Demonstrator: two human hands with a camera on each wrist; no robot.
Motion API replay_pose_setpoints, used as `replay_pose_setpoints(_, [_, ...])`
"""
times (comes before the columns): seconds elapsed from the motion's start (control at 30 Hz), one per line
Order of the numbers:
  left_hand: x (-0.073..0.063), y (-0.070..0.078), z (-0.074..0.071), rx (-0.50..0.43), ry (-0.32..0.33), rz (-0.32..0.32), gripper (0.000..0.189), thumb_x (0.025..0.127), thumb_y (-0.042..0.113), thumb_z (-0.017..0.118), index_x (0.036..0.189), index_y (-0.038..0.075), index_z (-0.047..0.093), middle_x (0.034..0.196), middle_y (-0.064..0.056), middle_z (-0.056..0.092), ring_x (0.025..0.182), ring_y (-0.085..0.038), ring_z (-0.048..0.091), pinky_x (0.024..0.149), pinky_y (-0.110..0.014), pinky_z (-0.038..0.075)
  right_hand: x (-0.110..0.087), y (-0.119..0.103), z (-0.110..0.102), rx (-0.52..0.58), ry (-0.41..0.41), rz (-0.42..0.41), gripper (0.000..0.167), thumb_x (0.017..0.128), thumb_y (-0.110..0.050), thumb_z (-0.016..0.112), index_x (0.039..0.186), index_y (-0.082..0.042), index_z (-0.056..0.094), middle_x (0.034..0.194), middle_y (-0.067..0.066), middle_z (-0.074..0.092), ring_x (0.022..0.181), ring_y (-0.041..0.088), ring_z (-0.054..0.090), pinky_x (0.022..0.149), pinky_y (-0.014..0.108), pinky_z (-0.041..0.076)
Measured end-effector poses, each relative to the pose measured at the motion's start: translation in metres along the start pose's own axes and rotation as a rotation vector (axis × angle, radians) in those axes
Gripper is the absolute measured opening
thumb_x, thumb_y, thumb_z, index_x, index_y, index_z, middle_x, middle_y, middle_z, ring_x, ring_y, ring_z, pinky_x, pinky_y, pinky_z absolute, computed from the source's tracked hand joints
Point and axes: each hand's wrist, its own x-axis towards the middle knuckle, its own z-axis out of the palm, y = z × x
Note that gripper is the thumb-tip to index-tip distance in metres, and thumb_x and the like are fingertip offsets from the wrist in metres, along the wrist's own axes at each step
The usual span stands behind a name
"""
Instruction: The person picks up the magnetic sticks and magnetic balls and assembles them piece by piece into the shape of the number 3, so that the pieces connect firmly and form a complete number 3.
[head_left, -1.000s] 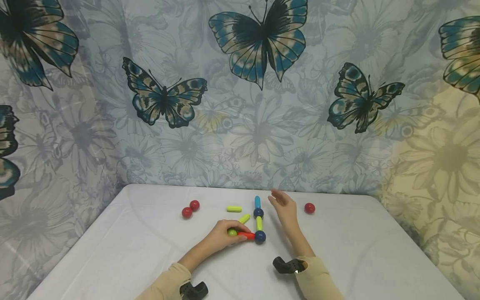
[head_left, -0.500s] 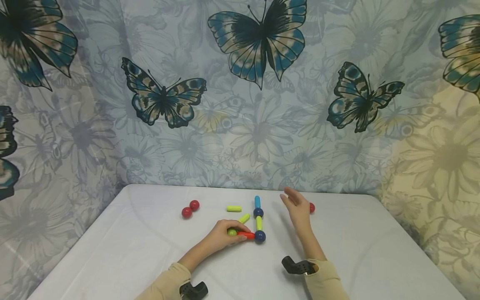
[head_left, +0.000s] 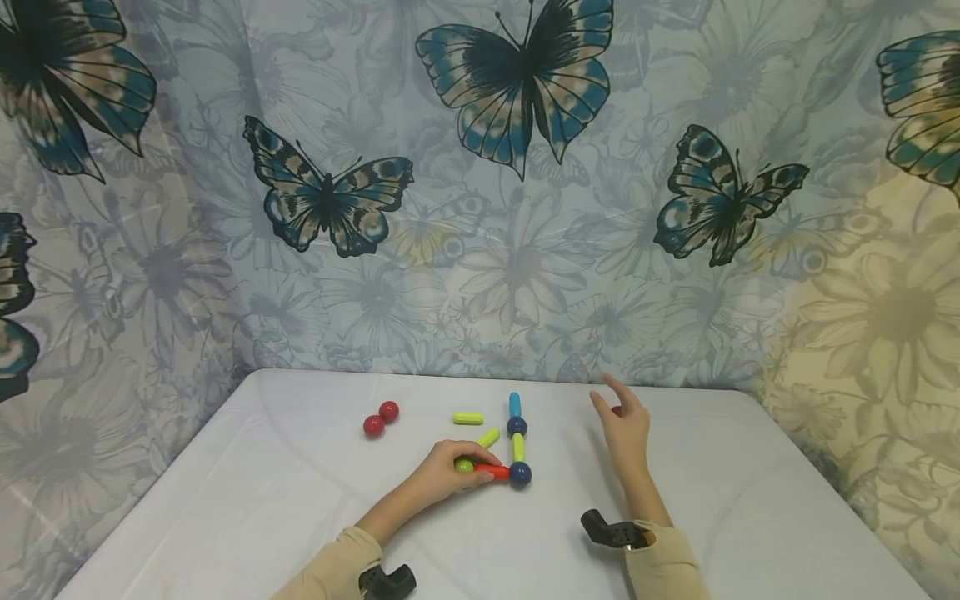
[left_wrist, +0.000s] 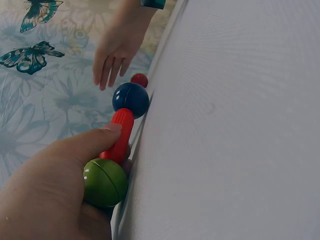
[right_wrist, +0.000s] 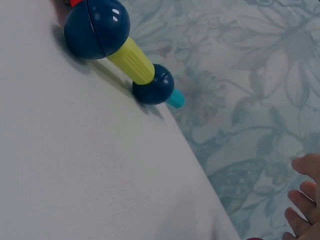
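My left hand (head_left: 444, 469) pinches a red rod (left_wrist: 120, 136) between thumb and fingers. A green ball (left_wrist: 105, 183) sits at one end of this rod and a dark blue ball (head_left: 520, 474) at the other. From the blue ball a yellow-green rod (head_left: 518, 447) runs back to a second dark blue ball (head_left: 517, 426), tipped by a light blue rod (head_left: 514, 404). Another yellow-green rod (head_left: 489, 437) slants away from the green ball. My right hand (head_left: 627, 433), fingers extended, is by a red ball (left_wrist: 139, 80), which it partly hides in the head view.
Two red balls (head_left: 374, 426) lie together at the left on the white table (head_left: 300, 467). A loose yellow-green rod (head_left: 468, 418) lies behind the built shape. Butterfly-printed cloth (head_left: 517, 250) hangs along the table's back edge.
My right hand has moved right, away from the light blue rod, and now partly covers the right-hand red ball. My left hand keeps its hold on the red rod.
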Motion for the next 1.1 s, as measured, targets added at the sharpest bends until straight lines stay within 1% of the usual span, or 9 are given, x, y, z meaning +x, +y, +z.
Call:
replay_pose_setpoints(0.07, [0.000, 0.000, 0.000, -0.009, 0.002, 0.001, 0.018, 0.084, 0.025, 0.076, 0.102, 0.024, 0.076, 0.104, 0.006, 0.075, 0.107, -0.008, 0.060, 0.095, -0.022, 0.044, 0.000, 0.002, -0.001, -0.023, 0.031, 0.017, 0.046, 0.093, -0.021, 0.066, 0.136, -0.008, 0.056, 0.124, 0.015, 0.062, 0.077, 0.010, 0.052, 0.066, 0.018, 0.044])
replay_pose_setpoints(0.13, [0.000, -0.001, 0.000, -0.011, 0.002, 0.004, 0.018, 0.084, 0.026, 0.076, 0.102, 0.023, 0.075, 0.104, 0.006, 0.075, 0.107, -0.008, 0.060, 0.095, -0.022, 0.045, -0.001, 0.004, -0.003, -0.034, 0.040, 0.025, 0.047, 0.093, -0.016, 0.066, 0.137, -0.006, 0.054, 0.124, 0.019, 0.060, 0.081, 0.016, 0.056, 0.073, 0.022, 0.049])
replay_pose_setpoints(0.2, [0.000, 0.000, 0.000, -0.008, 0.000, 0.008, 0.018, 0.085, 0.026, 0.076, 0.103, 0.023, 0.075, 0.105, 0.006, 0.075, 0.108, -0.008, 0.060, 0.096, -0.022, 0.045, -0.001, 0.007, -0.004, -0.044, 0.034, 0.037, 0.050, 0.092, -0.012, 0.065, 0.139, -0.003, 0.050, 0.131, 0.025, 0.057, 0.113, 0.027, 0.059, 0.097, 0.034, 0.049])
replay_pose_setpoints(0.27, [0.000, -0.001, 0.000, -0.001, -0.004, 0.014, 0.019, 0.085, 0.026, 0.075, 0.103, 0.024, 0.075, 0.105, 0.006, 0.075, 0.108, -0.007, 0.060, 0.097, -0.022, 0.044, 0.000, 0.012, -0.005, -0.065, 0.026, 0.048, 0.052, 0.092, -0.008, 0.063, 0.141, 0.000, 0.047, 0.143, 0.027, 0.048, 0.138, 0.037, 0.042, 0.113, 0.048, 0.036])
replay_pose_setpoints(0.3, [0.000, -0.001, 0.000, 0.002, -0.006, 0.017, 0.019, 0.085, 0.026, 0.075, 0.104, 0.024, 0.075, 0.105, 0.006, 0.075, 0.109, -0.007, 0.060, 0.097, -0.022, 0.044, 0.000, 0.014, -0.006, -0.070, 0.024, 0.055, 0.052, 0.091, -0.005, 0.062, 0.140, 0.002, 0.046, 0.150, 0.026, 0.041, 0.144, 0.041, 0.031, 0.117, 0.054, 0.028])
replay_pose_setpoints(0.37, [0.000, -0.001, 0.000, 0.010, -0.011, 0.021, 0.019, 0.085, 0.026, 0.075, 0.104, 0.024, 0.075, 0.105, 0.007, 0.075, 0.109, -0.006, 0.060, 0.097, -0.022, 0.044, 0.000, 0.019, -0.006, -0.077, 0.023, 0.074, 0.053, 0.090, -0.003, 0.061, 0.140, 0.004, 0.046, 0.150, 0.027, 0.039, 0.144, 0.043, 0.031, 0.116, 0.055, 0.030])
replay_pose_setpoints(0.6, [0.001, -0.001, 0.000, 0.018, -0.014, 0.011, 0.019, 0.085, 0.026, 0.075, 0.104, 0.025, 0.075, 0.105, 0.008, 0.075, 0.109, -0.006, 0.060, 0.097, -0.022, 0.044, 0.000, 0.028, -0.008, -0.093, 0.038, 0.134, 0.049, 0.088, 0.003, 0.057, 0.136, 0.008, 0.048, 0.141, 0.034, 0.046, 0.130, 0.047, 0.046, 0.108, 0.054, 0.040])
replay_pose_setpoints(0.87, [-0.001, -0.001, 0.000, -0.005, -0.017, -0.015, 0.018, 0.086, 0.027, 0.075, 0.104, 0.026, 0.075, 0.106, 0.009, 0.074, 0.110, -0.009, 0.061, 0.099, -0.025, 0.045, 0.000, 0.027, -0.008, -0.055, 0.064, 0.182, 0.046, 0.085, 0.010, 0.054, 0.131, 0.011, 0.051, 0.142, 0.036, 0.044, 0.133, 0.047, 0.044, 0.110, 0.048, 0.040])
replay_pose_setpoints(1.1, [0.000, -0.002, 0.000, -0.004, -0.013, -0.003, 0.018, 0.086, 0.028, 0.075, 0.104, 0.026, 0.075, 0.106, 0.009, 0.074, 0.110, -0.009, 0.061, 0.099, -0.025, 0.045, -0.001, 0.028, -0.006, -0.048, 0.061, 0.171, 0.040, 0.086, 0.010, 0.056, 0.126, 0.012, 0.054, 0.137, 0.036, 0.048, 0.130, 0.048, 0.047, 0.108, 0.048, 0.041])
